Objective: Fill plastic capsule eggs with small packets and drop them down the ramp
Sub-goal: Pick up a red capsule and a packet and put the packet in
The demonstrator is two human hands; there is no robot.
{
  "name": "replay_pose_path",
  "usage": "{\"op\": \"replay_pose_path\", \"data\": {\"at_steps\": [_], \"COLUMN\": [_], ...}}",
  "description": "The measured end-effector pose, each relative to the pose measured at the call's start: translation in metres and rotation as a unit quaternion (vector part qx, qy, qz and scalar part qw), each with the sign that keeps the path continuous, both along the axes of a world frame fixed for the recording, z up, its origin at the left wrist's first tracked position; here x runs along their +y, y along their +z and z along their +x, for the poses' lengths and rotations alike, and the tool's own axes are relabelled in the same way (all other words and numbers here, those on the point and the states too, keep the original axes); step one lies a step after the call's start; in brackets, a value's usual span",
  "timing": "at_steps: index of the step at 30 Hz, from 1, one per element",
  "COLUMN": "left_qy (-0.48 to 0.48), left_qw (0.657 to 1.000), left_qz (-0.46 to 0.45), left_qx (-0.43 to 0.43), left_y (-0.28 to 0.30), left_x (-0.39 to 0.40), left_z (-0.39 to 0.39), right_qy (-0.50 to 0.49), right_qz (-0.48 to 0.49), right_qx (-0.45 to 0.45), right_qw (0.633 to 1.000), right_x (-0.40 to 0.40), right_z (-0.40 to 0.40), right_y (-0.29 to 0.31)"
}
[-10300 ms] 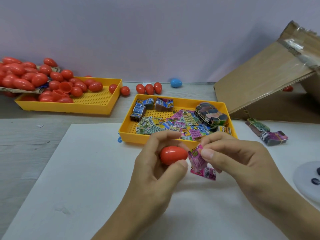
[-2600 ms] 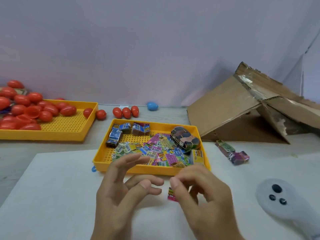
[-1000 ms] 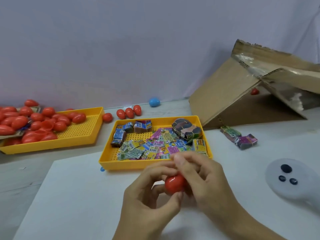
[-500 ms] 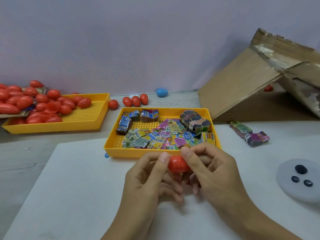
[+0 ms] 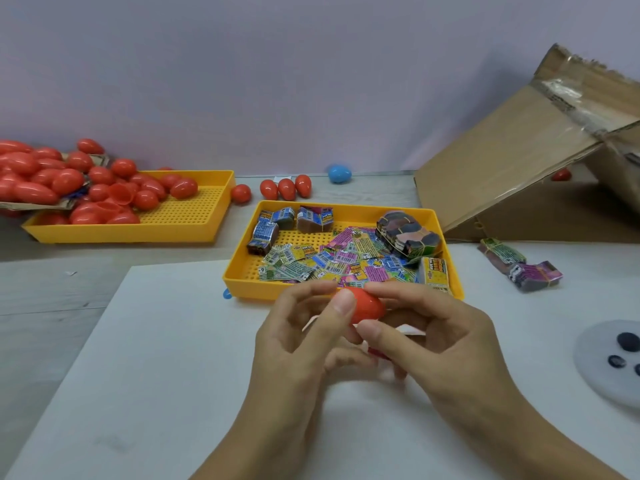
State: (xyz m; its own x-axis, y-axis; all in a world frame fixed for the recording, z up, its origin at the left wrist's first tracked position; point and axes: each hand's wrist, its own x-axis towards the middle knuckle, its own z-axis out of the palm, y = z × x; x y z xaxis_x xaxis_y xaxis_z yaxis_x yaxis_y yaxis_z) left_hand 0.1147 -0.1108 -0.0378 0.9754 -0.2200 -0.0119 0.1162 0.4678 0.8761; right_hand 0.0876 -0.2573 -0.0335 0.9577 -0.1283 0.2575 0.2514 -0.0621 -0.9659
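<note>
Both hands hold one red capsule egg (image 5: 367, 308) just in front of the packet tray. My left hand (image 5: 298, 344) pinches its left end with thumb and fingers. My right hand (image 5: 440, 344) grips its right side, thumb underneath. A bit of red shows below the right thumb; I cannot tell what it is. The yellow tray (image 5: 242, 271) behind the hands holds several colourful small packets (image 5: 346, 261) and banded bundles. The cardboard ramp (image 5: 512, 164) slopes up at the right.
A second yellow tray (image 5: 194, 223) at the left holds several red eggs (image 5: 104, 188). Loose red eggs (image 5: 285, 188) and a blue egg (image 5: 339, 173) lie by the wall. Two packet bundles (image 5: 519, 263) lie right of the tray. A white controller (image 5: 613, 362) sits at the right edge.
The hands have shifted slightly; the egg now lies turned sideways between them, with the left thumb over its left end. The view has drifted a little.
</note>
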Motion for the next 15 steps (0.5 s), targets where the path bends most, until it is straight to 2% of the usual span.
{"op": "replay_pose_path", "data": {"at_steps": [4,7,11,15], "left_qy": [0.011,0.012,0.019,0.015], "left_qw": [0.999,0.995,0.976,0.978], "left_qz": [0.027,0.050,0.117,0.116], "left_qx": [-0.045,-0.084,-0.183,-0.172], "left_y": [-0.004,-0.009,-0.011,-0.012], "left_x": [0.000,0.003,0.001,0.001], "left_z": [-0.001,0.000,-0.003,-0.003], "right_qy": [0.020,0.011,0.014,0.008], "right_qz": [-0.007,0.041,-0.011,0.010], "right_qx": [-0.009,0.041,0.074,0.054], "right_qw": [1.000,0.998,0.997,0.998], "right_x": [-0.001,-0.001,0.001,0.001], "right_z": [-0.001,-0.002,-0.001,-0.002], "right_y": [-0.001,0.003,0.003,0.001]}}
